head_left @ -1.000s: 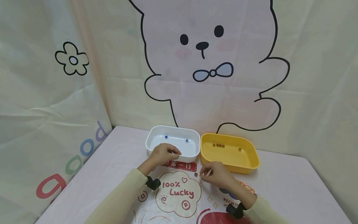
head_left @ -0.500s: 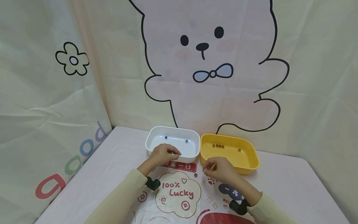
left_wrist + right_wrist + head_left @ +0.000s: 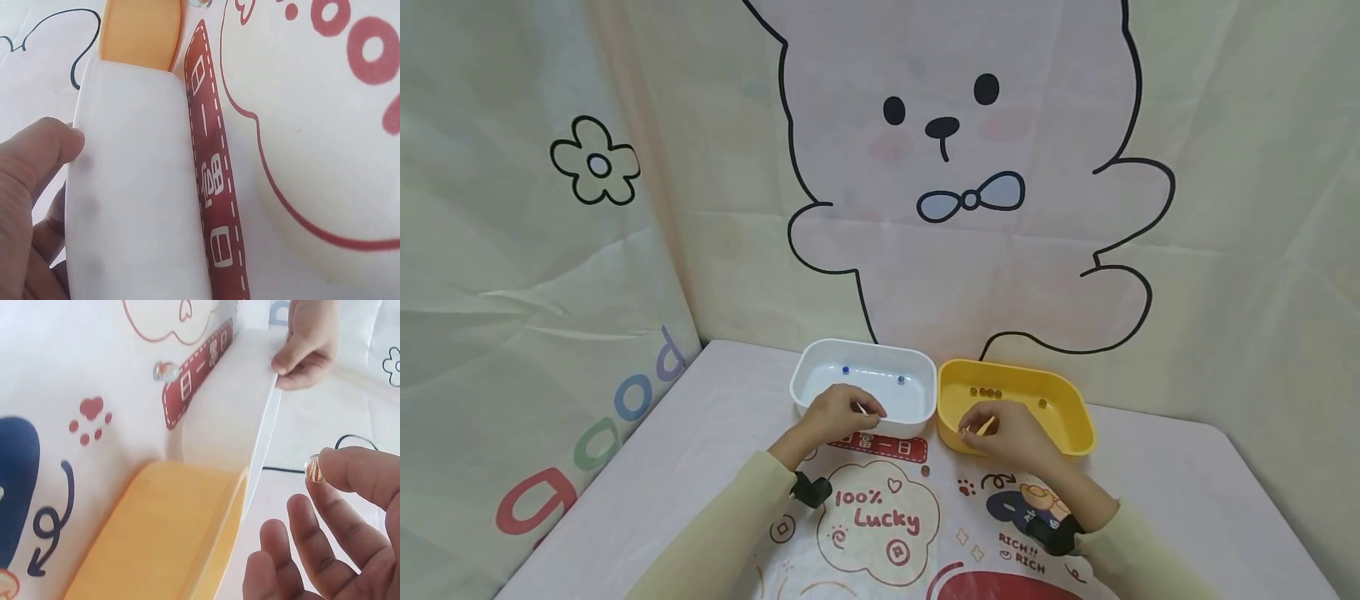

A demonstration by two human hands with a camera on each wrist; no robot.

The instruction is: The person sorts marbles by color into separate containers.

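My left hand grips the near rim of a white plastic bin; in the left wrist view the thumb tip lies against the rim. Two blue marbles, one left and one right, lie inside it. Above the near side of a yellow bin, my right hand pinches a clear marble with an orange-and-white swirl between thumb and forefinger. Several amber-looking marbles line up in the yellow bin, with another marble further right.
One marble sits on the printed table mat, in front of where the bins meet. The bins stand side by side near the back of the table. Behind them hangs a cloth backdrop with a bear drawing.
My right hand has lifted a marble off the mat and carried it right and away from me, over the yellow bin's near edge. The left hand stays on the white bin.
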